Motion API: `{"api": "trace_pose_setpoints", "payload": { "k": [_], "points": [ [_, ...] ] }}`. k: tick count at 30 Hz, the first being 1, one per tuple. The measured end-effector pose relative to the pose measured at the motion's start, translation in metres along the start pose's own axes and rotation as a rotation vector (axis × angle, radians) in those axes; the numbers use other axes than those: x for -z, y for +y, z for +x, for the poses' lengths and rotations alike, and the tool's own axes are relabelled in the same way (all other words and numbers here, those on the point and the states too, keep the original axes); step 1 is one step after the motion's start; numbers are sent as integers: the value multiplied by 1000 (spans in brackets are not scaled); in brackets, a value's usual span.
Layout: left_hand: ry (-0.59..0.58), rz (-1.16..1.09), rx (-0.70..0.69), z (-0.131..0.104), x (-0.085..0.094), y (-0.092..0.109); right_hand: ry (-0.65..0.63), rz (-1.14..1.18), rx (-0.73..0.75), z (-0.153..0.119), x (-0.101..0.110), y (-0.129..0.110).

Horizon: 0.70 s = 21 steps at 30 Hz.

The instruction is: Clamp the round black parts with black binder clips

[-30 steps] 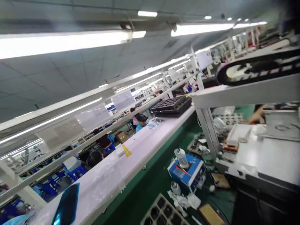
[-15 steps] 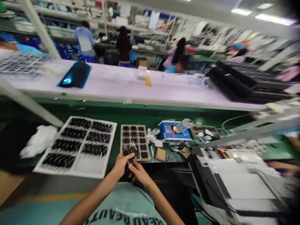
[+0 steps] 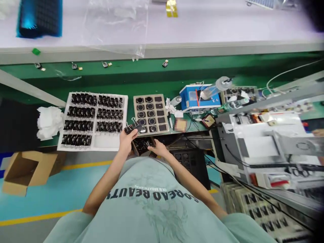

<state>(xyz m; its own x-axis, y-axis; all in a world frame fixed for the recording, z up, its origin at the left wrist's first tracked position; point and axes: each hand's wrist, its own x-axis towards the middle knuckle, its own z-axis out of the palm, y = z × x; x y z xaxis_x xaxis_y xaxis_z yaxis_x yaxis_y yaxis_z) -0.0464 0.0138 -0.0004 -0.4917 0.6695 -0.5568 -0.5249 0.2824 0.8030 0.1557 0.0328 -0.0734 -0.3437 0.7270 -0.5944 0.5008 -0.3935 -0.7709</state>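
My left hand (image 3: 125,140) is closed on a flat black part (image 3: 132,128) that has binder clips with silver wire handles along its far edge. The part is above the near left corner of a beige tray (image 3: 164,101) with dark square and round-faced pieces in its compartments. My right hand (image 3: 159,148) reaches into a box of black binder clips (image 3: 141,144) under the bench edge. Its fingertips pinch at a clip's wire handles there. Left of my hands lies a white foam tray (image 3: 106,141) with rows of clipped black parts.
A blue device (image 3: 186,98), a clear bottle (image 3: 215,88) and a tan pad (image 3: 180,125) are on the bench to the right. White crumpled material (image 3: 49,123) lies left of the foam tray. An open cardboard box (image 3: 25,170) sits on the floor. Grey equipment (image 3: 235,152) stands at the right.
My view has tilted down. My right hand has left the black part and moved down into the clip box. My left hand still holds the part, with the hands now apart.
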Motion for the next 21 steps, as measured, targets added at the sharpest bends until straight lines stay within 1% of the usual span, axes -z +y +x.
{"api": "trace_pose_setpoints", "payload": {
  "k": [1, 2, 5, 6, 7, 8, 12, 14, 15, 18, 19, 21],
  "points": [
    [-10, 79, -8, -1, 4, -1, 31, 48, 8, 3, 2, -4],
    [-42, 158, -7, -4, 6, -4, 26, 132, 15, 4, 4, -10],
    [-214, 358, 33, -15, 3, -15, -114, 457, 100, -2, 11, -33],
    [-259, 399, 42, -19, 0, -19, -135, 525, 136, -6, 12, -40],
    [-287, 426, 42, -22, -3, -22, -123, 561, 167, -9, 12, -47],
    [-303, 446, 35, -24, -5, -25, -81, 575, 186, -12, 12, -51],
    [-344, 504, 20, -27, -12, -26, 139, 617, 189, -16, 14, -58],
    [-375, 535, 35, -26, -12, -24, 163, 668, 175, -17, 20, -58],
    [-393, 551, 39, -26, -12, -23, 135, 692, 170, -18, 25, -58],
    [-469, 604, 17, -26, -12, -21, -50, 671, 155, -25, 38, -58],
    [-507, 619, 8, -27, -13, -21, -99, 620, 149, -27, 41, -58],
    [-585, 627, 13, -29, -14, -22, -153, 469, 160, -31, 43, -58]
  ]
}}
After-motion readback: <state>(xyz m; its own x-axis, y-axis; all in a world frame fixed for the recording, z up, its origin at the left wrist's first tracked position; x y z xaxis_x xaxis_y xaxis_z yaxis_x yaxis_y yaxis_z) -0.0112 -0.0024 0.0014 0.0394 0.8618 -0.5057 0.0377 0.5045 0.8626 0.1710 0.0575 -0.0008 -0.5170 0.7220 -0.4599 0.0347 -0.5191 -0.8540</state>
